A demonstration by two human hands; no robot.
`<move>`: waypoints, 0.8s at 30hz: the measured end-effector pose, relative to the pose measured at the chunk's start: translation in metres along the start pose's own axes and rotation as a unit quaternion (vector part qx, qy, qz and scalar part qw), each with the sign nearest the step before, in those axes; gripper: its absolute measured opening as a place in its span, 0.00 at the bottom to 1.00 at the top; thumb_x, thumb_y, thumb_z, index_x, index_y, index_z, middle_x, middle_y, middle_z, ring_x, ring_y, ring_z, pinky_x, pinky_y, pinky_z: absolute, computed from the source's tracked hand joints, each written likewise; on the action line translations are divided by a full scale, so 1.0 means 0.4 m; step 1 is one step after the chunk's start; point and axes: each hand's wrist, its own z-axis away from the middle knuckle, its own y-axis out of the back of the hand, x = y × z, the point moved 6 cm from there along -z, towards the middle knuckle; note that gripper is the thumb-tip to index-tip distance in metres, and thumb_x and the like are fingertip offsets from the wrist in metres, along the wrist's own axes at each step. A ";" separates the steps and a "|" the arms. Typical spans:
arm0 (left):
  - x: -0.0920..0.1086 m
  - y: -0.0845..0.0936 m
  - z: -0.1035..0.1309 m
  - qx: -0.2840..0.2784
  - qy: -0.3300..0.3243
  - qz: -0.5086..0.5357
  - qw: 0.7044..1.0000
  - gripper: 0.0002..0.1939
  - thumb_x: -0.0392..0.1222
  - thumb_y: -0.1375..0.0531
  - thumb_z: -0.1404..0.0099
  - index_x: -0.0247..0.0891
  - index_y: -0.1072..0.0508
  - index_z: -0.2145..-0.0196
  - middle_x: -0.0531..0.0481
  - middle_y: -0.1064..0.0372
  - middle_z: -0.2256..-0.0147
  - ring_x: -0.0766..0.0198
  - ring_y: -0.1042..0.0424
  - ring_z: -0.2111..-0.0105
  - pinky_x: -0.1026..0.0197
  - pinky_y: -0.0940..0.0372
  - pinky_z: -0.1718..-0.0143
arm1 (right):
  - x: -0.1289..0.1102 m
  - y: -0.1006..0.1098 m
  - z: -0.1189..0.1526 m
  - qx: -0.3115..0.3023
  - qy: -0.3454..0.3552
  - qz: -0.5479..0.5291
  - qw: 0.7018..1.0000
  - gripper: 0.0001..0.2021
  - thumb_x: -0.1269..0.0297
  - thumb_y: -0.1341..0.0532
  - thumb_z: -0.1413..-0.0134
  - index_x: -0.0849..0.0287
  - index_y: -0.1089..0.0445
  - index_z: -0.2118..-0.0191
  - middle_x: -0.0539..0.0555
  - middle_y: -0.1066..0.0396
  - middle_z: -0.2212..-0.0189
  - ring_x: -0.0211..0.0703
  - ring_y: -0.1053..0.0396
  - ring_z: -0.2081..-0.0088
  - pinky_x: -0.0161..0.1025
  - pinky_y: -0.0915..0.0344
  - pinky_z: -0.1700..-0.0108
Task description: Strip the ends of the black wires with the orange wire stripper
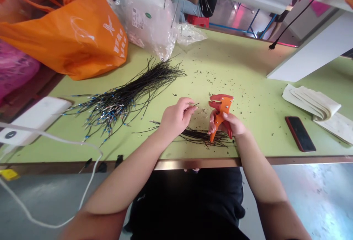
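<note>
My left hand (178, 117) pinches a thin black wire (196, 104), whose short end points toward the tool. In my right hand (234, 124) is an orange wire stripper (224, 109), its jaws facing left, a small distance from the wire end. Under and between my hands lies a bunch of black wires (200, 136) near the table's front edge. A larger bundle of black wires (138, 89) with blue and metallic ends spreads out at the left. Small dark scraps (209, 81) are scattered beyond the tool.
An orange bag (82, 30) and a clear plastic bag (150, 19) stand at the back left. A white power strip (35, 118) lies left; a phone (300, 134) and folded cloth (311, 100) lie right. Beyond the table, a person (189, 4) is partly visible.
</note>
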 end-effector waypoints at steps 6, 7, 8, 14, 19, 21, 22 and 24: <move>0.011 0.014 0.005 0.042 -0.031 -0.004 0.999 0.11 0.47 0.46 0.22 0.40 0.27 0.57 0.51 0.20 0.68 0.67 0.23 0.73 0.66 0.34 0.69 | 0.033 -0.033 -0.011 -0.058 -0.043 0.003 0.997 0.21 0.45 0.36 0.37 0.61 0.26 0.55 0.54 0.23 0.69 0.46 0.21 0.64 0.48 0.21 0.55; 0.013 0.016 0.006 0.049 -0.036 -0.007 0.998 0.11 0.46 0.45 0.22 0.40 0.26 0.58 0.51 0.20 0.69 0.67 0.25 0.74 0.65 0.35 0.70 | 0.033 -0.035 -0.011 -0.060 -0.042 0.003 0.997 0.21 0.45 0.36 0.37 0.62 0.26 0.55 0.54 0.23 0.69 0.46 0.21 0.64 0.48 0.21 0.55; 0.016 0.017 0.006 0.052 -0.040 -0.009 0.998 0.11 0.46 0.45 0.23 0.40 0.26 0.59 0.51 0.20 0.69 0.67 0.26 0.75 0.65 0.35 0.71 | 0.033 -0.037 -0.011 -0.062 -0.041 0.003 0.997 0.22 0.45 0.36 0.37 0.62 0.26 0.55 0.54 0.23 0.69 0.45 0.21 0.64 0.48 0.21 0.55; 0.024 0.015 0.009 0.040 -0.027 -0.016 0.999 0.13 0.48 0.45 0.23 0.40 0.24 0.59 0.51 0.21 0.69 0.68 0.28 0.76 0.65 0.34 0.71 | 0.044 -0.037 -0.011 -0.055 -0.049 0.007 0.997 0.21 0.45 0.37 0.35 0.61 0.26 0.55 0.55 0.22 0.68 0.45 0.20 0.64 0.46 0.21 0.56; 0.038 0.017 0.009 0.032 -0.033 -0.008 0.999 0.13 0.48 0.45 0.23 0.40 0.24 0.59 0.53 0.23 0.71 0.68 0.28 0.76 0.65 0.33 0.70 | 0.043 -0.035 -0.015 -0.044 -0.051 0.018 0.998 0.19 0.46 0.37 0.35 0.60 0.26 0.55 0.54 0.21 0.67 0.44 0.20 0.64 0.43 0.20 0.58; 0.041 0.017 0.008 0.031 -0.039 0.001 0.999 0.12 0.47 0.45 0.23 0.40 0.24 0.59 0.53 0.23 0.72 0.69 0.29 0.76 0.65 0.33 0.71 | 0.040 -0.036 -0.015 -0.041 -0.050 0.019 0.998 0.19 0.47 0.36 0.35 0.60 0.26 0.55 0.54 0.22 0.67 0.44 0.20 0.64 0.42 0.20 0.59; 0.043 0.017 0.008 0.030 -0.043 0.005 0.999 0.11 0.46 0.45 0.23 0.40 0.24 0.59 0.54 0.24 0.72 0.69 0.29 0.76 0.66 0.33 0.70 | 0.038 -0.036 -0.015 -0.040 -0.049 0.018 0.998 0.19 0.47 0.36 0.35 0.60 0.26 0.56 0.54 0.22 0.67 0.43 0.20 0.64 0.41 0.21 0.59; 0.045 0.017 0.007 0.029 -0.053 0.011 0.998 0.10 0.44 0.44 0.24 0.40 0.24 0.58 0.54 0.23 0.71 0.70 0.29 0.76 0.66 0.33 0.71 | 0.036 -0.037 -0.014 -0.043 -0.046 0.018 0.998 0.19 0.47 0.36 0.35 0.61 0.26 0.55 0.54 0.22 0.67 0.44 0.20 0.64 0.41 0.20 0.60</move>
